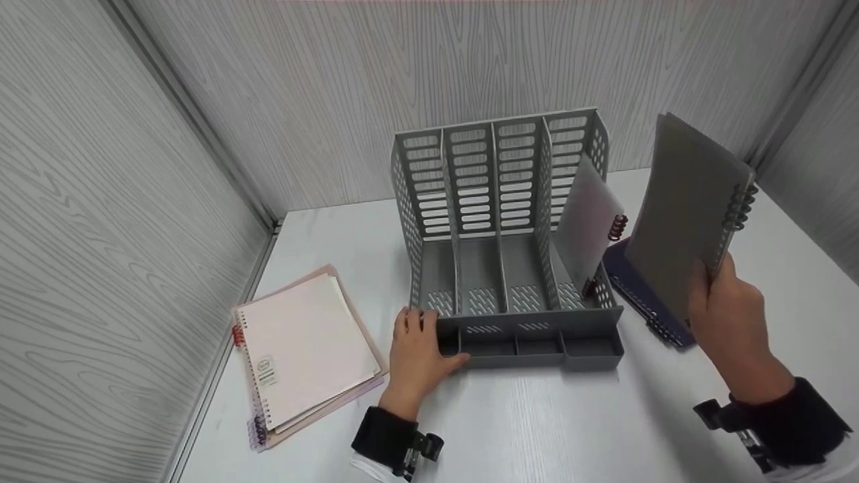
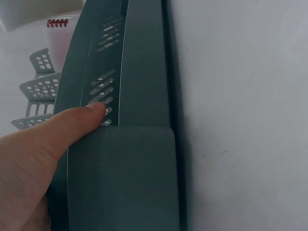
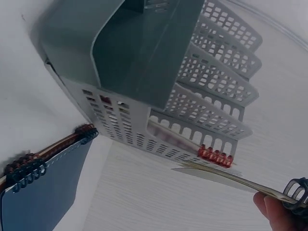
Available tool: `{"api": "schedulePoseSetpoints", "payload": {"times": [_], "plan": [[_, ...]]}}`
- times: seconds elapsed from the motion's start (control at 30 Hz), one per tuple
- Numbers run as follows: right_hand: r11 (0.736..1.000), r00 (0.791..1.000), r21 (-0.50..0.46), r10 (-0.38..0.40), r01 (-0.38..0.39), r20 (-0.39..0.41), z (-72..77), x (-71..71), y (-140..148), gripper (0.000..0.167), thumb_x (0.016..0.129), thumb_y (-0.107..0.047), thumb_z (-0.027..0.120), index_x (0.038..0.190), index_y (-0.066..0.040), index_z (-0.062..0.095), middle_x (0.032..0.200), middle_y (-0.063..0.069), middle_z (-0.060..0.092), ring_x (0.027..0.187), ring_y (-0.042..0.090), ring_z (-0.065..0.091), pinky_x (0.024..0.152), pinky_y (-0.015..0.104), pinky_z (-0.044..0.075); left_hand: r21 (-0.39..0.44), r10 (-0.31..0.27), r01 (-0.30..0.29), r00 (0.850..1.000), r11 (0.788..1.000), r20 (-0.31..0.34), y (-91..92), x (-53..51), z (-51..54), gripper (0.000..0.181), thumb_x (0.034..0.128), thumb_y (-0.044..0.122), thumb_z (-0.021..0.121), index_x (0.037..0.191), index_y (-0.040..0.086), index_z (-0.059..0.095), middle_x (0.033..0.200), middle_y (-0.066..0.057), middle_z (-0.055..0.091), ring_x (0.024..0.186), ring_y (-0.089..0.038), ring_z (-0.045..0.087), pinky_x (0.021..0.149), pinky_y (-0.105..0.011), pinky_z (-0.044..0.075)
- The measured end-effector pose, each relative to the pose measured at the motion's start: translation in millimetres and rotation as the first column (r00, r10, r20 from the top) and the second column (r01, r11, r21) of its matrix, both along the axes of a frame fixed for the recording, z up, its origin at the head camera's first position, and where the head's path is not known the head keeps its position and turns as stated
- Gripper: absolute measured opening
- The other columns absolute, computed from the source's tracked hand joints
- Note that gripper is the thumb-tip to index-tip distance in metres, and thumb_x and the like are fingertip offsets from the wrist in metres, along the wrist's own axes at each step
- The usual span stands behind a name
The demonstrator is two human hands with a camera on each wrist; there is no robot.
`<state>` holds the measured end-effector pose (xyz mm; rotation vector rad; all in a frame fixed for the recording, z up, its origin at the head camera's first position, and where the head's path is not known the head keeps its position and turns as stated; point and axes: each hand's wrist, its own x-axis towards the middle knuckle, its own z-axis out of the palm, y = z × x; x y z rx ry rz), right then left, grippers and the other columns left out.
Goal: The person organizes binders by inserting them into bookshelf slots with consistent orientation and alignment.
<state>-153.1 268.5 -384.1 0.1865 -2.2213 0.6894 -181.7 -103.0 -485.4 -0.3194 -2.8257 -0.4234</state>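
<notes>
From the head, a white table (image 1: 523, 429) fills the lower part of the scene, its surface faintly streaked and shiny in front of the rack (image 1: 577, 320). Pale walls with grey wood-grain lines enclose it: a back wall (image 1: 302, 100), a left wall (image 1: 80, 235) and a right wall (image 1: 819, 154), with grey strips at the corners. The rack stands near the back wall. A pink notebook (image 1: 587, 221) leans in its rightmost slot. On the table to the left lies a pile (image 1: 305, 349) of pale notebooks; to the right lies a blue notebook (image 1: 627, 282). The left hand (image 1: 417, 359) clasps the rack's front left corner, fingers over the edge and thumb along the front. The right hand (image 1: 731, 318) pinches a grey notebook (image 1: 688, 188) between thumb and fingers, near its coil, raised above the blue notebook.

From the left wrist, the thumb presses on the rack's front part; the other fingers are mostly hidden. Bare table spreads to the right, with a few tiny specks.

From the right wrist, the grey notebook shows nearly edge-on, fingertips at its coil, near the pink notebook's red coil. The blue notebook lies beside the rack's perforated side, and the grained back wall spans the background.
</notes>
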Motion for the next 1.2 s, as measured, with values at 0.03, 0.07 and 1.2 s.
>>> {"api": "schedulePoseSetpoints", "payload": {"times": [0.03,0.07,1.2], "plan": [[1.0,1.0,0.014,0.006,-0.006,-0.011,2.8,2.6,-1,0.023,0.095,-0.003,0.046,0.106,0.016,0.048,0.068,0.033,0.058,0.047,0.04,0.056,0.034,0.019,0.032,-0.001,0.0,0.0,1.0,1.0,-0.004,-0.1,0.0,0.4,0.088,0.066,0.058,0.075,0.126,0.002,0.046,0.127,-0.022,0.043,0.127,-0.041,0.029,0.105,-0.045,0.027],[1.0,1.0,0.023,0.012,-0.012,-0.018,5.6,5.4,-3,0.022,0.095,-0.003,0.046,0.106,0.016,0.048,0.068,0.032,0.058,0.047,0.04,0.057,0.034,0.019,0.033,-0.002,0.0,0.0,1.0,1.0,-0.008,-0.1,0.0,0.8,0.088,0.066,0.058,0.075,0.126,0.002,0.046,0.127,-0.022,0.043,0.127,-0.041,0.03,0.105,-0.045,0.027],[0.999,0.995,0.031,0.036,-0.04,0.095,-44.3,-87.2,-72,0.037,0.096,-0.006,0.046,0.128,0.01,0.042,0.048,0.013,0.043,0.039,0.03,0.045,0.037,0.044,0.034,-0.004,0.004,-0.005,1.0,1.0,-0.025,-0.8,-1.0,-1.1,0.09,0.0646,0.061,0.074,0.127,0.002,0.047,0.127,-0.021,0.044,0.126,-0.04,0.031,0.104,-0.045,0.029]]}}
